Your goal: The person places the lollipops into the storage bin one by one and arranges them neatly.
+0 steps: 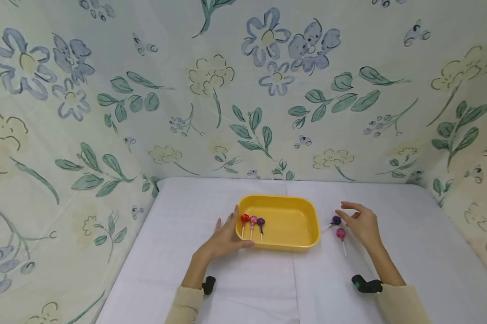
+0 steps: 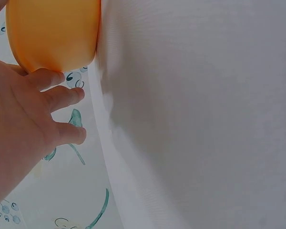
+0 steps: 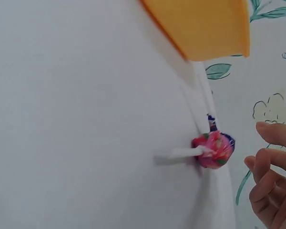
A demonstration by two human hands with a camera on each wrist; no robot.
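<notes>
Left hand [image 1: 226, 234] is spanning the near-left corner of the yellow tray [image 1: 288, 220]: thumb is resting at the front rim, a finger is touching the left end, the other fingers are spreading loose. It isn't wrapping round anything; probably it's just steadying the tray so it isn't sliding on the white-covered counter [image 1: 178, 211].

Right hand [image 1: 365, 225] is hovering right of the tray, thumb and index parted close to the loose purple lolly [image 1: 336, 220], other fingers partly curling in. It's holding nothing; the right wrist view is showing a gap. That finger shape is likely suiting a small round head.

Loose purple lolly is lying just right of the tray, stick pointing left toward it. Loose pink lolly [image 1: 340, 233] is lying just nearer the person, stick pointing their way; can't tell if the two are touching.

In the tray, red lolly [image 1: 245, 217], inner pink lolly [image 1: 253, 219] and inner purple lolly [image 1: 261, 221] are lying side by side at the left end, heads far, sticks near. The row is seemingly keeping to one end to save room rightward.
</notes>
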